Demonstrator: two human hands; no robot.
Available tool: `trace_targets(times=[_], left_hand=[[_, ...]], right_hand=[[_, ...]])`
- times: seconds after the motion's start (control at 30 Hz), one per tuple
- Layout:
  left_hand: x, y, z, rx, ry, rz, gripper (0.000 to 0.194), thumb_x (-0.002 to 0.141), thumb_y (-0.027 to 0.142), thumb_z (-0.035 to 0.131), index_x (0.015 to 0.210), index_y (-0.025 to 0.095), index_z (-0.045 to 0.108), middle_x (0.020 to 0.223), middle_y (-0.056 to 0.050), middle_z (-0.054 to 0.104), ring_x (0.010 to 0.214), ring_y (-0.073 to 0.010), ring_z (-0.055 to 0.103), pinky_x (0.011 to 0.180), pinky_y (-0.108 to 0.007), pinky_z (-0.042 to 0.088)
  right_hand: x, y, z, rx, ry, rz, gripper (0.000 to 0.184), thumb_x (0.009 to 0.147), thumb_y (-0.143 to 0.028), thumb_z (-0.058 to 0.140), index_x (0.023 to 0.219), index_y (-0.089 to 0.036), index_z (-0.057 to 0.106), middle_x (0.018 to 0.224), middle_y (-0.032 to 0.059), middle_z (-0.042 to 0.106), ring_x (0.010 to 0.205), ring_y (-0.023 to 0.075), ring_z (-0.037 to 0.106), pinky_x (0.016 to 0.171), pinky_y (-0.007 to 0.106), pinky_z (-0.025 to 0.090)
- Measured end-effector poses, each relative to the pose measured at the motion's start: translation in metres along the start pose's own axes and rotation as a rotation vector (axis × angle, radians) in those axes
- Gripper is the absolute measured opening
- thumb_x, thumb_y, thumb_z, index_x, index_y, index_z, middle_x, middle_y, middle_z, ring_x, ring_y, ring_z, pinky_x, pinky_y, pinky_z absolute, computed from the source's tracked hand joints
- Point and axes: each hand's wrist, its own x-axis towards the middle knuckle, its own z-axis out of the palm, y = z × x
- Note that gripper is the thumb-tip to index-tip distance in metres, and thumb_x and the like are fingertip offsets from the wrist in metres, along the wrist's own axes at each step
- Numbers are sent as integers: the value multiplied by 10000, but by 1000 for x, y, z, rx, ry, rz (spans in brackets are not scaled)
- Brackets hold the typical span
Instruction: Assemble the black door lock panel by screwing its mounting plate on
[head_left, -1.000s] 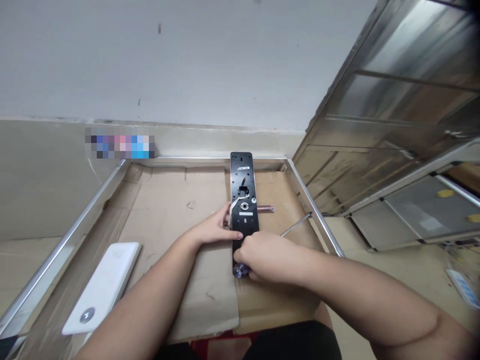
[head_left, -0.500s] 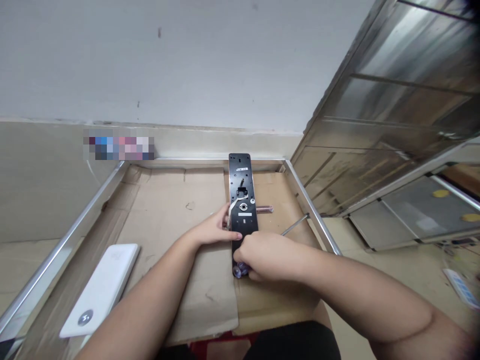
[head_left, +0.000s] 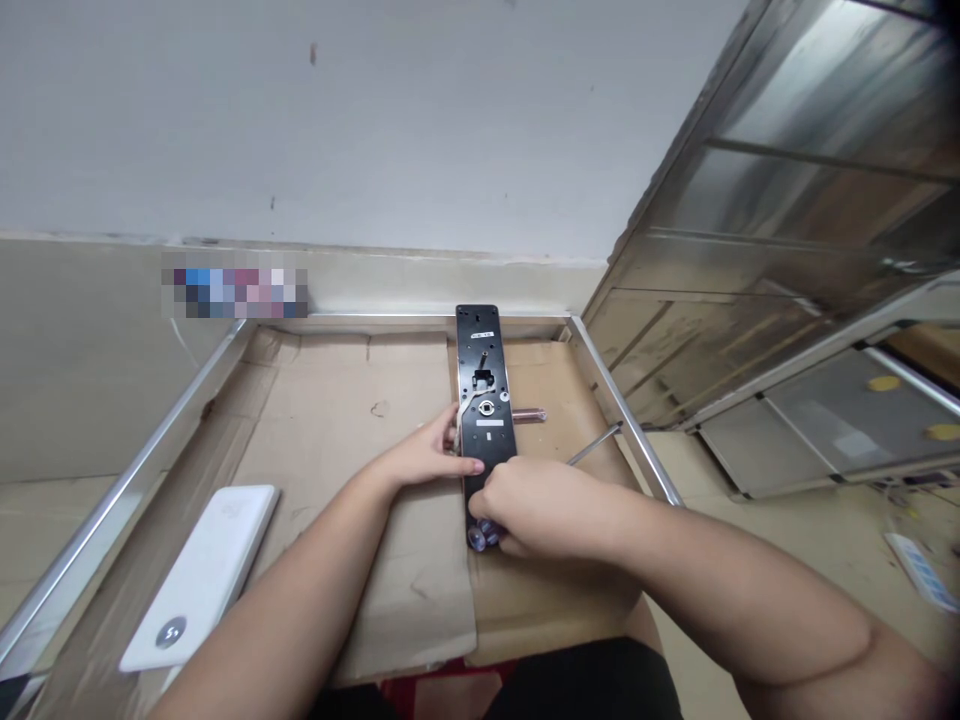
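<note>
"Hands on what?"

"Left hand (head_left: 420,452) curls its fingers round the edge of a black lock plate (head_left: 486,395), with the fingertips reaching onto its face. Right hand (head_left: 544,510) is closed in a fist on a clear-handled screwdriver (head_left: 484,533) at the plate's lower end."

"Where's the plate?"

"Flat on cardboard (head_left: 360,450), inside a metal rail (head_left: 146,480). A white power bank (head_left: 199,575) lies well off to its left."

"Which way does it point?"

"Long axis nearly straight ahead: top end toward the wall, lower end toward the person."

"How far along is it?"

"A white cable (head_left: 469,420) already crosses the plate's face, and a pinkish rod (head_left: 529,414) juts out sideways from under its right edge. The holes near the top look empty. The screwdriver's shaft runs up and right toward the rail, away from the plate, so its tip isn't on a screw."
</note>
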Motion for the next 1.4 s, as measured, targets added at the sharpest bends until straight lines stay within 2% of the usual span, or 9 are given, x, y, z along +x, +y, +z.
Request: trace_targets(times=[0.57,1.03,1.27,1.4], left_hand=[[0,-2,-2,-8,-10,-14,986,741,271,860,1528,235,267,1367,-189,618,1258,-346,612,1057,-532,477],[0,-1,-1,3,-14,2,966,753,245,848,1530,236,274,1347,-180,635,1229,-334,633,1031,-509,502],[-1,-2,-2,38,-7,-10,1000,747,247,847,1555,251,258,1300,-158,658,1199,-339,644,994,-516,520],[-1,-2,-1,45,-8,-8,973,753,260,844,1541,236,275,1343,-161,631,1248,-344,610,1041,-520,490]], right_hand=[[-2,1,0,2,21,2,182,798,-219,592,907,-180,732,801,102,736,654,207,638,495,290,200],[-2,-1,-3,16,-15,21,185,816,-203,587,919,-174,738,819,103,737,672,199,630,505,285,224],[3,-1,5,36,-50,24,221,803,-184,582,962,-165,735,863,118,737,700,204,641,529,272,275],[-1,2,1,78,-42,48,181,804,-197,592,938,-181,714,827,87,713,659,179,599,515,262,256]])
